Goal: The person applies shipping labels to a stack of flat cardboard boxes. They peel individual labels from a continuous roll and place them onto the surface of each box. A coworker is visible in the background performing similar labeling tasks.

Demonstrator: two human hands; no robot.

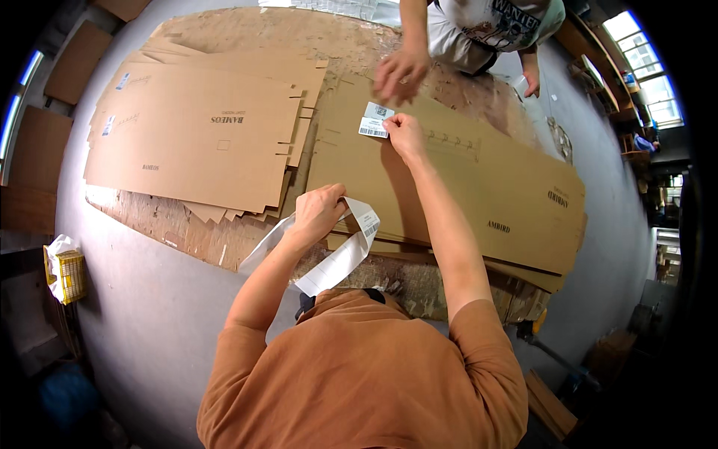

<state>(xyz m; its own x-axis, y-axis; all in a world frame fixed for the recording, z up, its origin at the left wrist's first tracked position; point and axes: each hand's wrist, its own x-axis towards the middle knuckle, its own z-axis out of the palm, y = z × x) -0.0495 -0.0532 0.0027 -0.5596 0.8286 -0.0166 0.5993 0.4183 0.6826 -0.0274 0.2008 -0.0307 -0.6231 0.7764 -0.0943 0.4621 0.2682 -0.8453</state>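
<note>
My right hand (407, 138) pinches the lower right edge of a white printed label (372, 123), which is at the far left part of a flat brown cardboard sheet (464, 194). Whether the label is fully stuck down, I cannot tell. Closer to my body, my left hand (318, 209) is closed round a long white strip of labels (340, 258). The strip loops and hangs past the table's near edge, with a printed label near its bend. Just beyond the label hovers a co-worker's hand (402, 75), blurred by motion.
Another stack of flat cardboard sheets (187, 142) lies on the left of the worn wooden table (161, 224). A co-worker in a light shirt (479, 30) stands at the far side. On the floor at left is a yellow basket (69, 273) with a white bag in it.
</note>
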